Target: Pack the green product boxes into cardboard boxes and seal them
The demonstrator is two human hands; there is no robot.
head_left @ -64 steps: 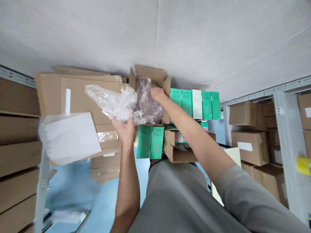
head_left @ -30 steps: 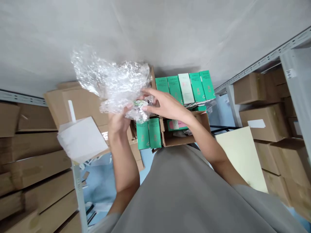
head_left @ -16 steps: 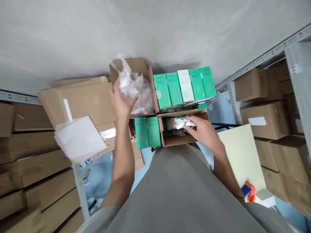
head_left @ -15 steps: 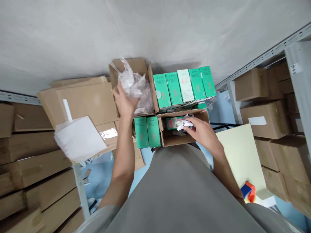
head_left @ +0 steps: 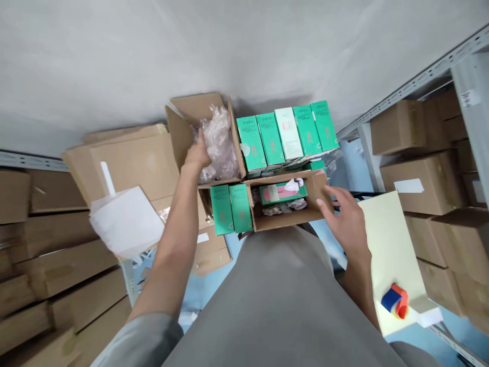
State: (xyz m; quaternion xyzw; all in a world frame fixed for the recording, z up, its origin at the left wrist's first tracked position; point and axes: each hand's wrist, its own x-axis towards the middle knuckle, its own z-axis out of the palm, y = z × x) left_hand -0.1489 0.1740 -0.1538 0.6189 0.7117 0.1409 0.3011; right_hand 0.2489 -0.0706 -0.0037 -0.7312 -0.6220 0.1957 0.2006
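Note:
My left hand (head_left: pixel 197 154) reaches into an upright cardboard box (head_left: pixel 179 133), its index finger stretched out against crumpled clear plastic wrap (head_left: pixel 220 145). Its other fingers are partly hidden. Beside the right end of a smaller open carton (head_left: pixel 284 220), my right hand (head_left: pixel 346 216) is open and holds nothing. Inside that carton lies a green and pink box (head_left: pixel 283 193), with a crumpled white paper wad (head_left: pixel 294 184) on top. More crumpled paper (head_left: pixel 297 204) sits in front of it.
Several green boxes (head_left: pixel 271 137) and a white one (head_left: pixel 289 133) stand behind the carton. Two green boxes (head_left: pixel 231 209) are at its left. Flattened cardboard and white sheets (head_left: pixel 128 221) lie left. A tape dispenser (head_left: pixel 395 300) rests on a pale board (head_left: pixel 389 244). Carton-filled shelves flank both sides.
My right hand has let go of the crumpled paper in the carton and moved right. The plastic wrap sits lower in its box, with my left hand shifted right and slightly down.

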